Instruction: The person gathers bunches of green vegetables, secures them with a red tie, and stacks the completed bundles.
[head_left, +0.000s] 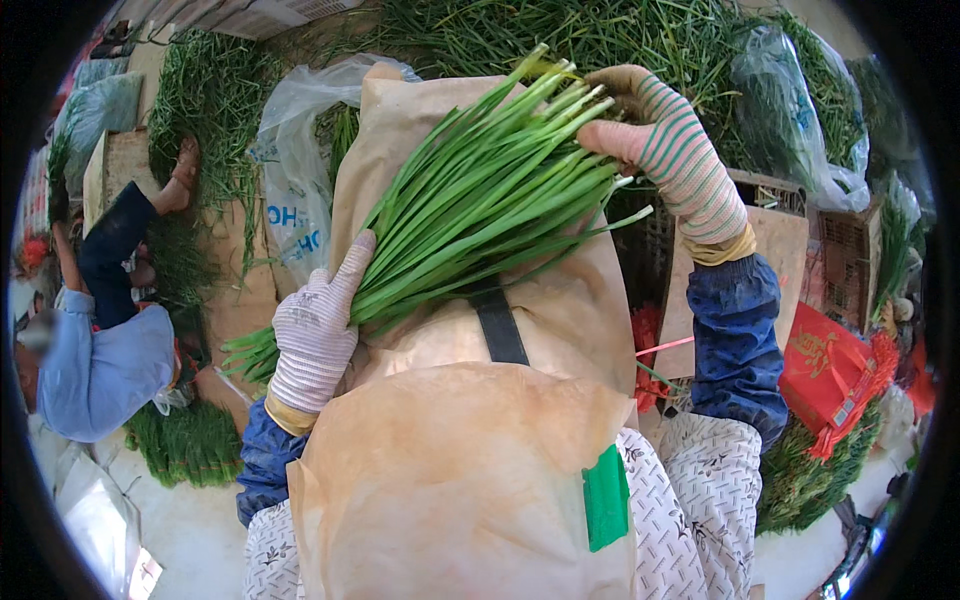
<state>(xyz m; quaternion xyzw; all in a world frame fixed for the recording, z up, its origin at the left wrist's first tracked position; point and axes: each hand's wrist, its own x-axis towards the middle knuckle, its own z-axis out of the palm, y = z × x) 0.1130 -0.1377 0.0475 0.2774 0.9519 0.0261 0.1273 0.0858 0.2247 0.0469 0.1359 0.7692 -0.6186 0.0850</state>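
A loose bunch of long green chives (480, 202) lies slanting across my lap, over a beige apron (450, 450), with its pale stem ends up at the right. My left hand (319, 330), in a striped knit glove, is closed around the leafy lower end, and leaf tips stick out past it on the left. At the stem ends is my right hand (649, 131), in a pink and green striped glove. Its thumb touches the outer stems while the fingers curl behind them. The fingertips are partly hidden, so how firmly they grip does not show.
Heaped loose greens (540, 30) lie ahead. A clear plastic bag (300, 112) stands by my left knee, another (795, 112) ahead right. A board (750, 255) and a red bag (817, 367) are at right. Another person (112, 360) sits at left near bundled greens (187, 442).
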